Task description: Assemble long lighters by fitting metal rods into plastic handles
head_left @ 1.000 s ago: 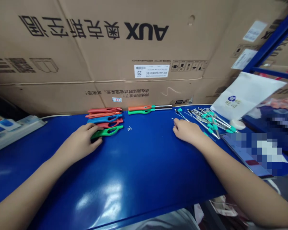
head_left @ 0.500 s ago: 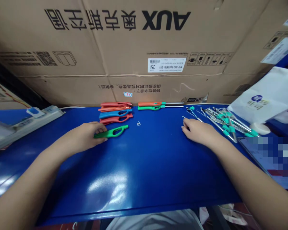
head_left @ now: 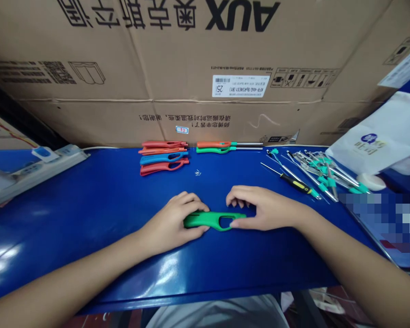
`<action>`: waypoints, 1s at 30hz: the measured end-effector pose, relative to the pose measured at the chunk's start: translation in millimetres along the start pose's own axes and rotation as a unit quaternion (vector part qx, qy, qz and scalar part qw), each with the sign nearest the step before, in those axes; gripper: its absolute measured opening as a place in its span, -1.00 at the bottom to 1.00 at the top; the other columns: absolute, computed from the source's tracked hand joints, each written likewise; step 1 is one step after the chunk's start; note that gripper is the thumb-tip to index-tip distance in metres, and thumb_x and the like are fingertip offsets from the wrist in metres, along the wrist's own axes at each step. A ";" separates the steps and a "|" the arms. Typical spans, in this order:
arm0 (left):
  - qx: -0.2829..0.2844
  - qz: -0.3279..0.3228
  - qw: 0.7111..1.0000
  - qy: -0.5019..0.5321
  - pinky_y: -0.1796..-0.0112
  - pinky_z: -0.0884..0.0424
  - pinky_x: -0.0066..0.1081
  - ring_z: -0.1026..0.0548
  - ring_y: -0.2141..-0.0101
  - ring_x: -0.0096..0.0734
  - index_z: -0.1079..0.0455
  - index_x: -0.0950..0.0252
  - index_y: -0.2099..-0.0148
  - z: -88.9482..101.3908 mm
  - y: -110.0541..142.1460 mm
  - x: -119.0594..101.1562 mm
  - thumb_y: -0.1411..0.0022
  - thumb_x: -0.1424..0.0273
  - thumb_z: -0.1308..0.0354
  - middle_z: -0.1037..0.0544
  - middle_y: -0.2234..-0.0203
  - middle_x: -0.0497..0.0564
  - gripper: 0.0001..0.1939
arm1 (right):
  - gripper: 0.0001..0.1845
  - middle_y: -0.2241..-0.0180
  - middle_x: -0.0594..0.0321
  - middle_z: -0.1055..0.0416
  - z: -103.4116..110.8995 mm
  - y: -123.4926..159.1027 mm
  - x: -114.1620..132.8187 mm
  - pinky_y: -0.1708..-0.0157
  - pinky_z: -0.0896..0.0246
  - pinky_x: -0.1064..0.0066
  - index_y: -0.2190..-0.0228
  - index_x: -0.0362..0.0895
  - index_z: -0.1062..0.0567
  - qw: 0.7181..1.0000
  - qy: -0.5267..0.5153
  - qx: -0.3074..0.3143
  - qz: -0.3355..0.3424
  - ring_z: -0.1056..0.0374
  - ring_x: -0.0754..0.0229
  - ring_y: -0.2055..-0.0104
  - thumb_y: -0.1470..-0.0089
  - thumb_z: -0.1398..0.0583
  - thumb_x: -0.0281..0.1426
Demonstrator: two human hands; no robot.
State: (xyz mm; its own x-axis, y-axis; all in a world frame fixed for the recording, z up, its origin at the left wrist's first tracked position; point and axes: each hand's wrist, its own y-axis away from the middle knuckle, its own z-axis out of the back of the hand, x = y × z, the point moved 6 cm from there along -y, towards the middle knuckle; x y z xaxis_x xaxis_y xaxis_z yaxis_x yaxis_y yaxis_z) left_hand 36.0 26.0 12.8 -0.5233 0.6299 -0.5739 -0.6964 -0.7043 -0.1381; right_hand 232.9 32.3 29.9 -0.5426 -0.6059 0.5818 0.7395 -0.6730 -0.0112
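Note:
A green lighter casing with an oval finger loop lies level in front of me, low over the blue table. My left hand is closed around its left end, thumb on the near side and fingers on the far side. At the other end is my right hand. Its thumb meets the casing beside the loop, while the curled fingers stay apart from the thumb, above the casing's tip. A screwdriver with a black and yellow handle rests beyond my right hand, beside the metal lighter rods.
Red and blue casings are stacked at the back left. Two lighters with metal rods lie by the cardboard box. Tiny white pins sit mid-table. Rod assemblies pile up at right; a power strip is at left.
My left hand has carried the green casing right and toward me. My right hand has left the screwdriver and moved left to the casing's tip. The view has tilted down slightly.

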 end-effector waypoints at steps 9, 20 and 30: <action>-0.004 -0.025 0.999 0.045 -0.01 -0.43 -0.29 -0.49 0.04 -0.27 -0.43 0.18 -0.12 7.9 1.5 5.7 -0.25 0.46 -0.24 -0.52 0.07 0.04 -0.61 | -0.79 0.13 0.22 -0.42 -10.0 -2.8 5.6 0.19 -0.22 0.38 0.26 -0.07 -0.53 0.997 0.059 0.017 0.046 -0.38 0.19 0.15 -0.25 -0.27 -0.18; -0.042 -0.015 0.999 0.008 -0.03 -0.46 -0.25 -0.51 0.03 -0.25 -0.44 0.18 -0.10 12.7 0.1 21.3 -0.31 0.33 -0.25 -0.57 0.06 0.03 -0.68 | -0.77 0.22 0.21 -0.45 5.1 1.9 -7.7 0.26 -0.19 0.35 0.25 -0.08 -0.46 0.994 0.107 -0.009 0.015 -0.35 0.16 0.20 -0.29 -0.22 -0.17; -0.063 0.012 0.997 0.032 -0.01 -0.45 -0.25 -0.52 0.06 -0.27 -0.42 0.18 -0.14 10.7 -0.2 22.9 -0.28 0.29 -0.31 -0.58 0.05 0.02 -0.59 | -0.67 0.22 0.15 -0.52 7.9 1.3 -14.9 0.21 -0.21 0.32 0.18 -0.08 -0.49 0.987 0.153 -0.032 -0.018 -0.42 0.09 0.16 -0.44 0.02 -0.23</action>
State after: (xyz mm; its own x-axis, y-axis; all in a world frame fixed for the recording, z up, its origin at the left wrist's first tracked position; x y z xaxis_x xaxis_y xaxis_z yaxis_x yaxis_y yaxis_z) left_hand 18.9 44.1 8.3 -0.5039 0.5928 -0.6282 -0.6142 -0.7573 -0.2220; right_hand 245.1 43.8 27.6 -0.6712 -0.6737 0.3094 0.6954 -0.7168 -0.0522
